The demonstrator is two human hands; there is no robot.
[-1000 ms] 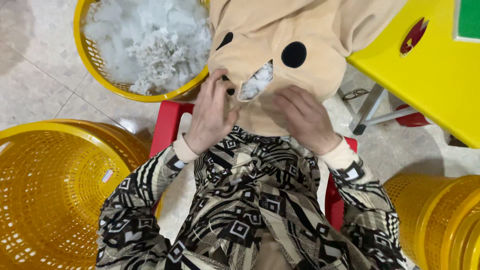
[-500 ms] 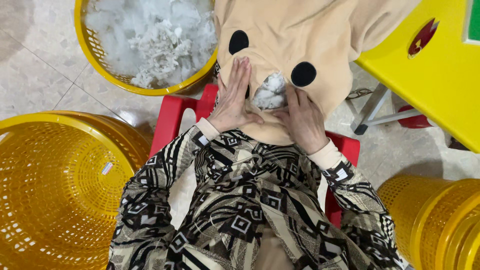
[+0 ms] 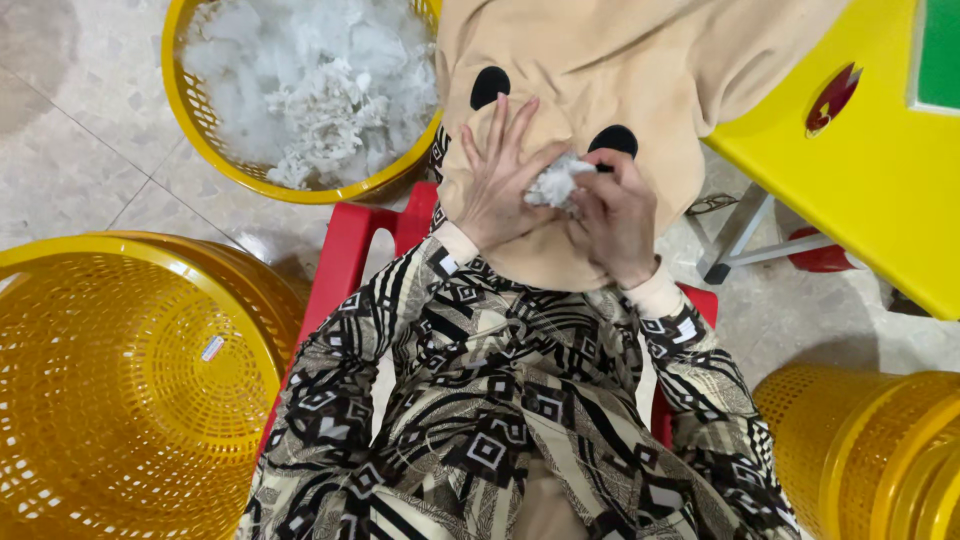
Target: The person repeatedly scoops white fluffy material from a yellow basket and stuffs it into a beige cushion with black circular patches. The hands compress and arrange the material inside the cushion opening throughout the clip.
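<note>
Pinching white stuffing (image 3: 553,184), right hand (image 3: 618,215) meets spread left hand (image 3: 497,175) on tan plush (image 3: 600,70), beside yellow baskets (image 3: 120,390).

A small white rect. label (image 3: 212,348) is stuck inside the empty yellow basket (image 3: 110,400), lower left. A red oval sticker (image 3: 833,99) is seen on the yellow counter (image 3: 860,190), upper right.

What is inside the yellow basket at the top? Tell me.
The yellow basket holds loose white stuffing, heaped nearly to the rim. Its bottom is covered by the stuffing and cannot be seen.
</note>
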